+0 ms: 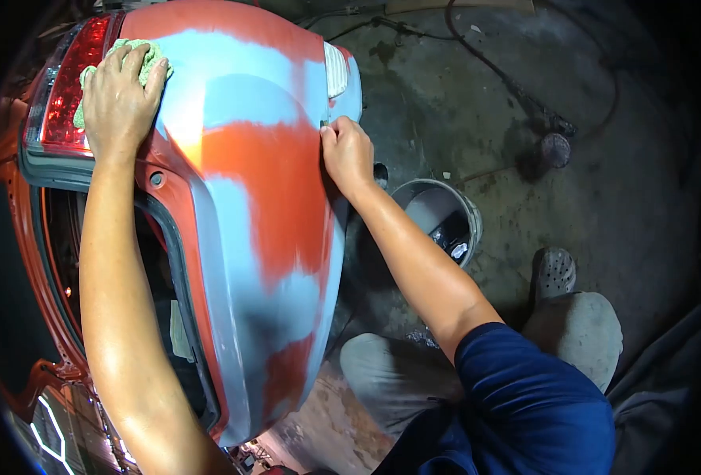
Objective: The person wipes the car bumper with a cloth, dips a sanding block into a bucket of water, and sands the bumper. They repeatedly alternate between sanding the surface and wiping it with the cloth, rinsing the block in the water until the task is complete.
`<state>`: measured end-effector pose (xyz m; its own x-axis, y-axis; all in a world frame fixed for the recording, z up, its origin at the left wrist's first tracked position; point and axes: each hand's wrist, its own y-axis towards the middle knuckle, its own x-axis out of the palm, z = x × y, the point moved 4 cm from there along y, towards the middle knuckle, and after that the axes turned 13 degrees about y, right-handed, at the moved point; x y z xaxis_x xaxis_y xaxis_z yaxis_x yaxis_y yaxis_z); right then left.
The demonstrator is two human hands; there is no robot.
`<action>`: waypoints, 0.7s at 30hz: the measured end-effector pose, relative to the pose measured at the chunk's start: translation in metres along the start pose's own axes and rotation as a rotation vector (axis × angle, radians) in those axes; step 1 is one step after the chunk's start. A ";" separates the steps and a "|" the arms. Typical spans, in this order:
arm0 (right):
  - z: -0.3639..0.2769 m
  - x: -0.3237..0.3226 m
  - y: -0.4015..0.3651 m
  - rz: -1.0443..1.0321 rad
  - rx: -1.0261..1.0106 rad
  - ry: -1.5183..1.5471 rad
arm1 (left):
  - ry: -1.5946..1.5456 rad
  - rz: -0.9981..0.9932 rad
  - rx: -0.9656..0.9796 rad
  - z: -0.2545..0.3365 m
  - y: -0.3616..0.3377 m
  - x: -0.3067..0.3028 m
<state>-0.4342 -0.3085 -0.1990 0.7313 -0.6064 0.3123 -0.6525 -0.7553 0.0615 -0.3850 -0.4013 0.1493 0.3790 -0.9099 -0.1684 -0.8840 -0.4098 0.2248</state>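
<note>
A car body panel [275,198] with patches of red and pale blue-grey fills the middle of the view. At its upper left, beside a red tail light [69,95], my left hand [125,99] presses a green cloth [154,59] down with its fingers a little spread. My right hand [345,154] is at the panel's right edge, below a whitish ribbed lamp [335,70]. Its fingers are pinched together on a small dark piece at the edge, too small to make out.
A bucket [477,222] with dark contents stands on the floor right of the panel. A hose [477,55] with a round-ended tool [555,150] lies at the upper right. The open car body [30,297] is at the left. My knees and a perforated shoe [556,271] show below.
</note>
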 end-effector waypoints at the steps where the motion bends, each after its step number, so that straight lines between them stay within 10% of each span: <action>1: -0.003 -0.001 -0.006 0.011 -0.024 0.006 | -0.010 -0.014 -0.001 -0.001 0.000 0.000; 21: 0.002 -0.005 -0.035 -0.095 0.100 0.102 | -0.143 0.097 -0.249 0.017 0.002 -0.003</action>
<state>-0.4149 -0.2799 -0.2050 0.7614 -0.5069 0.4042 -0.5551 -0.8318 0.0024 -0.3922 -0.3981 0.1343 0.2383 -0.9345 -0.2645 -0.8133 -0.3409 0.4715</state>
